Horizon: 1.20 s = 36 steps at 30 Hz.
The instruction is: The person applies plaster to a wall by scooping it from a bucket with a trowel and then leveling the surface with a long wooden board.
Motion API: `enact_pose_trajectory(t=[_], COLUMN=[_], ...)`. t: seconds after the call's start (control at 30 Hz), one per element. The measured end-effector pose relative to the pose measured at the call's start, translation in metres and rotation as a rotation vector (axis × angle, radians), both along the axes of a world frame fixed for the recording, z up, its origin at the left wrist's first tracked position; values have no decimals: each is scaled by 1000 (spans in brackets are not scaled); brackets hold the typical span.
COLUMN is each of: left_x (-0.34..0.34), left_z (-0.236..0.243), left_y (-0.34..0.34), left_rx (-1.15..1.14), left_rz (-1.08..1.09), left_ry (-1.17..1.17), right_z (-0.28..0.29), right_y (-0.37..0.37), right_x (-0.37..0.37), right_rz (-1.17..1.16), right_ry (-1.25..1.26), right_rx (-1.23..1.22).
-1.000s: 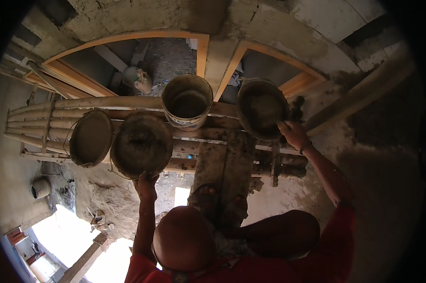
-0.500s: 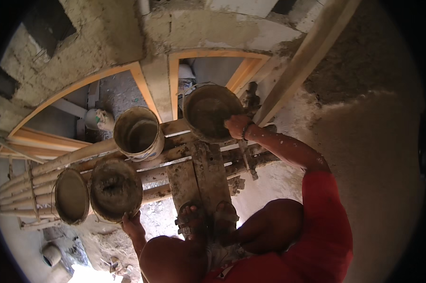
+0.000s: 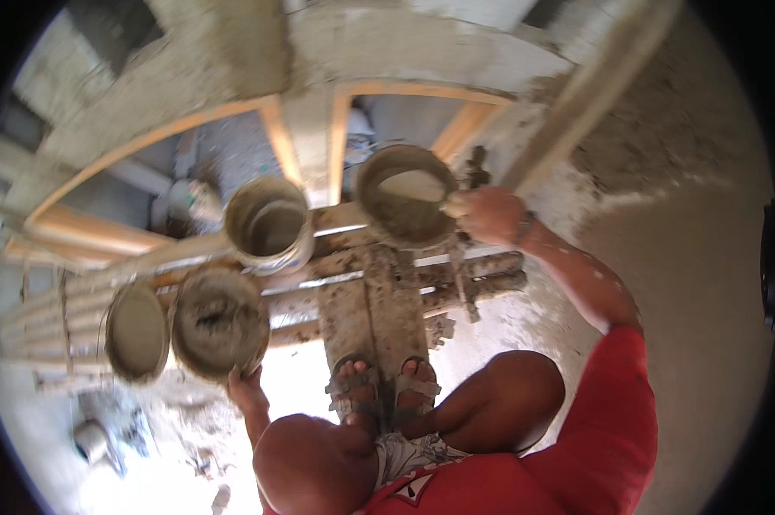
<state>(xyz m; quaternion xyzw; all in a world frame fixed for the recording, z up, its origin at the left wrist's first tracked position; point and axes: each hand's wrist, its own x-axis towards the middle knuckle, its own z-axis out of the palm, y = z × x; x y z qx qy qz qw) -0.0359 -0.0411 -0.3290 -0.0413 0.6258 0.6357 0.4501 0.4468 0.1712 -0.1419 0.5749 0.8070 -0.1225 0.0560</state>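
Note:
My right hand (image 3: 488,215) is closed on the handle of what looks like a trowel (image 3: 411,184), its pale blade over the right bucket (image 3: 404,228). My left hand (image 3: 246,382) grips the lower rim of a round pan of grey mix (image 3: 220,322) at the left. Beside that pan stands a second container of grey mix (image 3: 136,333). Between the two sides, a tall dirty bucket (image 3: 267,225) stands on the pole platform. My sandalled feet (image 3: 353,386) rest on two muddy planks (image 3: 385,300) below the buckets. Motion blurs part of the picture.
Bamboo poles (image 3: 52,322) form the scaffold, with bright gaps beneath. Orange timber-framed openings (image 3: 343,129) sit in the rough wall behind. A long timber (image 3: 589,94) slants up at the right beside a plastered wall (image 3: 679,283). A small pail (image 3: 94,442) lies below at left.
My right hand has moved from the right bucket's rim to over it, and a pale blade now shows there. My left hand stays at the left pan. The view has shifted.

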Motion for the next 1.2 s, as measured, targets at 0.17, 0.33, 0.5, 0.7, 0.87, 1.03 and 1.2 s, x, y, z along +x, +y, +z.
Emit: enact_pose_trajectory(t=[0.17, 0.33, 0.5, 0.7, 0.87, 1.03, 1.2], left_x=[-11, -2, -6, -2, -11, -2, -8], left_z=[-7, 14, 0, -5, -42, -3, -17], left_y=[-3, 4, -7, 4, -33, 1, -12], left_rx=[65, 34, 86, 166, 54, 210, 206], left_rz=[-55, 24, 29, 62, 165, 93, 80], left_ry=[0, 67, 47, 99, 57, 59, 139], right_z=[49, 25, -27, -88, -121, -175, -155], right_y=[1, -5, 4, 32, 4, 32, 6], right_x=[-72, -215, -364, -426, -444, -401, -408], right_rz=[189, 626, 905, 1049, 1198, 1208, 1382], right_ry=[373, 142, 40, -35, -81, -6, 113], right_rx=[-34, 163, 313, 209, -159, -319, -441])
